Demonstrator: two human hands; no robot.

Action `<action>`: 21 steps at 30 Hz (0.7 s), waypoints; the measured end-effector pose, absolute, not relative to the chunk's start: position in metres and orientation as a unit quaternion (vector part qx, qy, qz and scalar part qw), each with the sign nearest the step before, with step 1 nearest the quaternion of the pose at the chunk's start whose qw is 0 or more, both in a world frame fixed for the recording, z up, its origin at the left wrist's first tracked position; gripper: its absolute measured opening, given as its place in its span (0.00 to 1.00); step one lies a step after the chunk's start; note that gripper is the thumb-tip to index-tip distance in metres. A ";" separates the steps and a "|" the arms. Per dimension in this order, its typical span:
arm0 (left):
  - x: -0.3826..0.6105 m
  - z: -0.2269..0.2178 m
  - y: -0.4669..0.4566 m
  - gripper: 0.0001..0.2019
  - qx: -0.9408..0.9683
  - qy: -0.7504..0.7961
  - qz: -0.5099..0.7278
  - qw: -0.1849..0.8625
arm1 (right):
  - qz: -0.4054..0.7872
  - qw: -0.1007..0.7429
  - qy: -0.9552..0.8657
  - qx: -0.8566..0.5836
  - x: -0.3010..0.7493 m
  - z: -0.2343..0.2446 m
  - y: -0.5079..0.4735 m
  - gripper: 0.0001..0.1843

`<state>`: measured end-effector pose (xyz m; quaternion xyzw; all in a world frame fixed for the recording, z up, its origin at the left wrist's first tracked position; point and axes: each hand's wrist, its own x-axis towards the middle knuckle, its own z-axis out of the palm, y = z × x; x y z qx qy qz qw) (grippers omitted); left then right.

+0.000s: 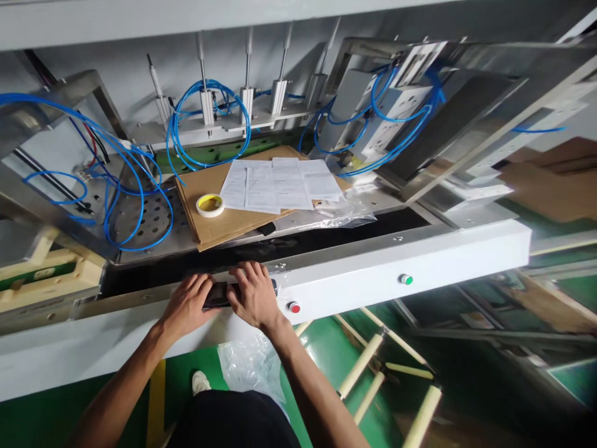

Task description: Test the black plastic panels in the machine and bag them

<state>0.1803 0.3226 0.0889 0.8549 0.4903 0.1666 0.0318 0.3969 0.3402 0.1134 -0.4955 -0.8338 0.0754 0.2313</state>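
Both hands rest on the white front rail (382,277) of a machine. My left hand (186,305) and my right hand (254,294) are curled around a dark flat object (217,295), about the size of a phone, that lies between them on the rail's upper edge. Each hand covers one end of it. Just beyond the fingers runs a black conveyor belt (326,233).
On the machine bed lie brown cardboard sheets (209,193), a roll of yellow tape (209,205), white printed papers (280,183) and clear plastic bags (345,214). Blue air hoses (205,124) loop above. A red button (293,307) and a green button (407,279) sit on the rail. Green floor below.
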 end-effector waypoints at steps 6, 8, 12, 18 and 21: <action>0.172 0.099 0.331 0.18 0.869 0.450 0.176 0.109 | 0.283 0.496 -0.567 -0.594 0.375 0.071 0.273 0.14; 0.173 0.102 0.331 0.15 0.842 0.468 0.181 0.199 | 0.409 0.516 -0.457 -0.598 0.363 0.060 0.263 0.20; 0.181 0.104 0.314 0.19 0.769 0.521 0.178 0.324 | 0.514 0.550 -0.339 -0.564 0.349 0.058 0.257 0.29; 0.184 0.085 0.259 0.27 0.711 0.553 0.221 0.373 | 0.559 0.601 -0.214 -0.529 0.344 0.061 0.233 0.27; 0.180 0.065 0.231 0.31 0.702 0.532 0.233 0.412 | 0.587 0.599 -0.174 -0.516 0.343 0.059 0.207 0.28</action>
